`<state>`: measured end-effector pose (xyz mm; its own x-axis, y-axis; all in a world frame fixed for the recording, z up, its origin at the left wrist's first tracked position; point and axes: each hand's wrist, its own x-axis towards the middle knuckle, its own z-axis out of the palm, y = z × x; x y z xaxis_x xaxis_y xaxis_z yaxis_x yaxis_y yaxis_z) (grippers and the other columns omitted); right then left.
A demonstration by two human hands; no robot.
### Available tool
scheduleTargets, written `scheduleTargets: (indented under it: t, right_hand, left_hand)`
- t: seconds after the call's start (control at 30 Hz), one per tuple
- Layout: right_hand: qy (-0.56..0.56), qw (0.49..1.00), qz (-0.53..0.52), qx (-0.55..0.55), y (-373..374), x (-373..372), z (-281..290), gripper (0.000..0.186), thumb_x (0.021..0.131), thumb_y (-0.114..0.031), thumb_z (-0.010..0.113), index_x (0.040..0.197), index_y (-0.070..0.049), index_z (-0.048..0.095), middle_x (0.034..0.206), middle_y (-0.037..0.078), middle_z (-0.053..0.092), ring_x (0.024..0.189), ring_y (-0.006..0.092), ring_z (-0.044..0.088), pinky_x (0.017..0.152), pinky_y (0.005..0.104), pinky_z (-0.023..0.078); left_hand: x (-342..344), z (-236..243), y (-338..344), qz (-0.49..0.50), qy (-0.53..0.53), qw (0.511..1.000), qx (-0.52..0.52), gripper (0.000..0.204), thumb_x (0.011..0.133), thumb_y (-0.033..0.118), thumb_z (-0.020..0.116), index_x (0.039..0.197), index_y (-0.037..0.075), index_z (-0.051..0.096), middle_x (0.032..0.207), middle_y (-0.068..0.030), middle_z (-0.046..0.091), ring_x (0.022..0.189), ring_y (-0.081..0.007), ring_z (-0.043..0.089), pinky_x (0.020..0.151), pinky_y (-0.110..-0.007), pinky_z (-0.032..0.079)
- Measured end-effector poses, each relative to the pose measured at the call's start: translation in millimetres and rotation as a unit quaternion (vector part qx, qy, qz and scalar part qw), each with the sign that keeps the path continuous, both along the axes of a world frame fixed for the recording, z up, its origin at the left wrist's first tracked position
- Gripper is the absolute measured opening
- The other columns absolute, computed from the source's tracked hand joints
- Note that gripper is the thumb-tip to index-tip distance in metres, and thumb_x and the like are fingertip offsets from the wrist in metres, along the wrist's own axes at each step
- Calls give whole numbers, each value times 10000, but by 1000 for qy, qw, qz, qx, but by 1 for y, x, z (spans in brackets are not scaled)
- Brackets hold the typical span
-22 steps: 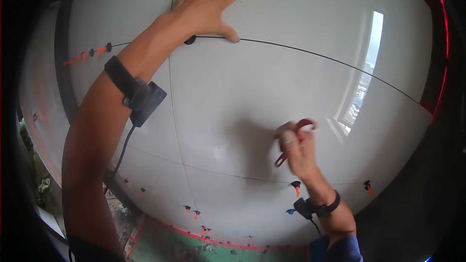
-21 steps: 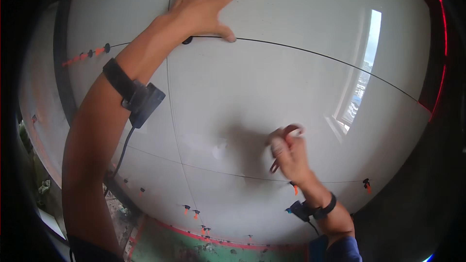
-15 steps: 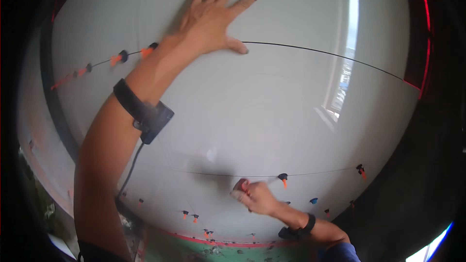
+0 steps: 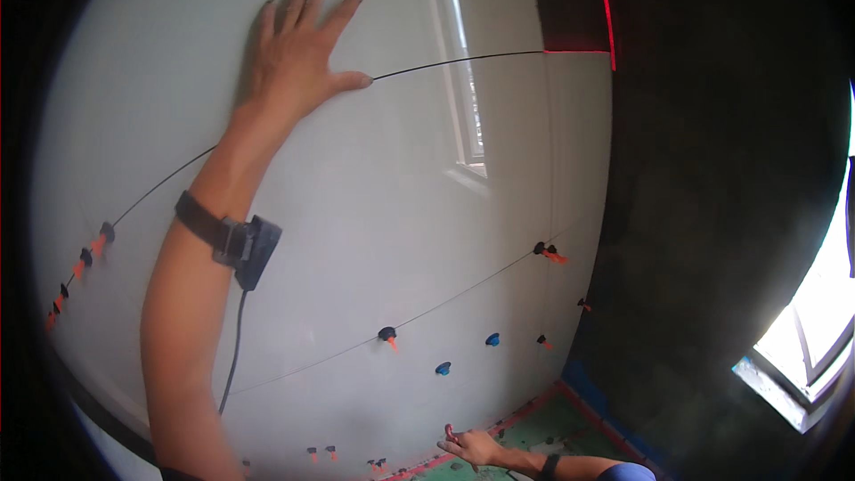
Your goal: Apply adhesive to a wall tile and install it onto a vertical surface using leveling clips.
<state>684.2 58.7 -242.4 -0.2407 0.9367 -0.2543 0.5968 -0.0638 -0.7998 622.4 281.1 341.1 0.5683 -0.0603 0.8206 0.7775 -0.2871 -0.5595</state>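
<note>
My left hand [image 4: 298, 62] lies open on a large glossy white wall tile [image 4: 356, 178], fingers spread, thumb at the dark joint above the middle tile. A strap with a black box [image 4: 249, 245] and cable sits round that forearm. Low down, my right hand [image 4: 482, 448] is closed around a small red object [image 4: 451, 433], partly hidden by the fingers, its kind unclear. Above the right hand, a black and orange tile levelling clip [image 4: 387, 336] sits in the lower joint, and a blue knob-shaped piece [image 4: 443, 369] stands out from the tile below it.
More levelling clips [image 4: 86, 258] line the upper joint at left; others [image 4: 546, 252] sit in the lower joint at right. A dark bare wall [image 4: 704, 169] meets the tiles, with a red laser line [image 4: 604, 9] near the corner. Debris lies on the green floor [image 4: 557, 423]; a window [image 4: 806, 347] is at right.
The view has swung right, bringing in the dark wall and window. My left hand stays spread on the tile at the joint. My right hand, still around the red object, is lower, away from the lower joint.
</note>
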Motion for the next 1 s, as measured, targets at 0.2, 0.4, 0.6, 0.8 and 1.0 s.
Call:
scheduleTargets:
  t: [0.2,0.4,0.6,0.8,1.0]
  right_hand:
    - [35,987,-148,44,-60,16,-28,555,982,-528,466,985,-8,659,833,252,670,826,418,674,779,488,521]
    - [39,969,-243,-6,-111,27,-52,475,982,-474,494,1148,-69,678,950,270,668,898,439,644,793,516,490]
    - [4,961,-271,57,-143,40,-128,380,950,-414,553,1016,-62,679,876,253,663,848,465,623,744,533,482]
    - [198,942,-267,43,-149,39,-177,279,797,-135,570,988,53,649,772,203,668,703,284,647,642,419,501]
    - [86,971,-220,25,-182,48,-253,307,855,-199,691,1062,26,665,832,166,679,811,224,649,719,391,525]
  left_hand:
    - [97,2,6,-50,12,999,-1,979,685,490,835,1516,237,382,1573,-155,324,1484,-334,233,1175,-583,209]
    - [159,2,4,-67,31,997,1,958,687,521,820,1502,235,405,1567,-161,331,1480,-342,240,1168,-602,210]
    - [165,-14,-8,-126,28,992,11,862,741,495,792,1474,216,434,1520,-147,402,1449,-331,302,1142,-590,260]
    - [53,-203,-75,-416,144,816,-375,373,847,254,728,1176,87,676,1199,-131,667,1153,-344,589,1031,-460,436]
    - [-107,-486,-154,-277,157,661,-680,203,910,230,613,864,36,578,852,-130,608,846,-332,595,755,-472,476]
